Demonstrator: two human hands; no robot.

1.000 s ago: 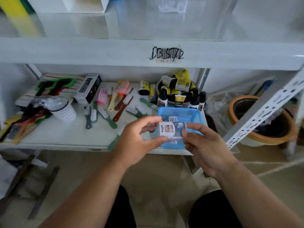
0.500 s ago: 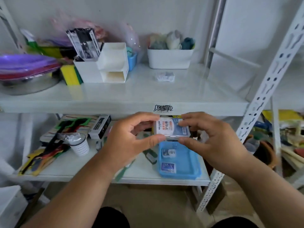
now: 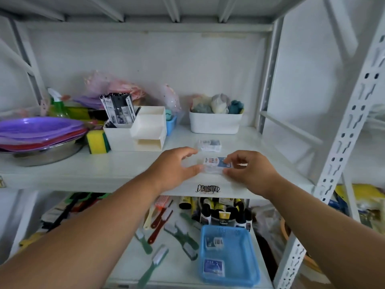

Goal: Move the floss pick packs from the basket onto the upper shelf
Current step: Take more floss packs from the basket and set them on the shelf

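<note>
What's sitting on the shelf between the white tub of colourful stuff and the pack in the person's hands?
In the head view, another floss pick pack lies between the white tub and the held pack; otherwise the upper shelf is bare there.

Two bare forearms enter from bottom edge, one each side. No sleeves visible anywhere along arms; no watch, bracelet or band at either wrist. Left hand [image 3: 177, 167]: bare, no glove, no rings visible on fingers. Right hand [image 3: 249, 170]: bare, no glove, no rings visible. Fingernails short, plain as far as visible; slight motion blur at fingertips hides detail. No marks, tattoos or plasters visible on arms. Elbows, upper arms, clothing lie outside frame.
</note>
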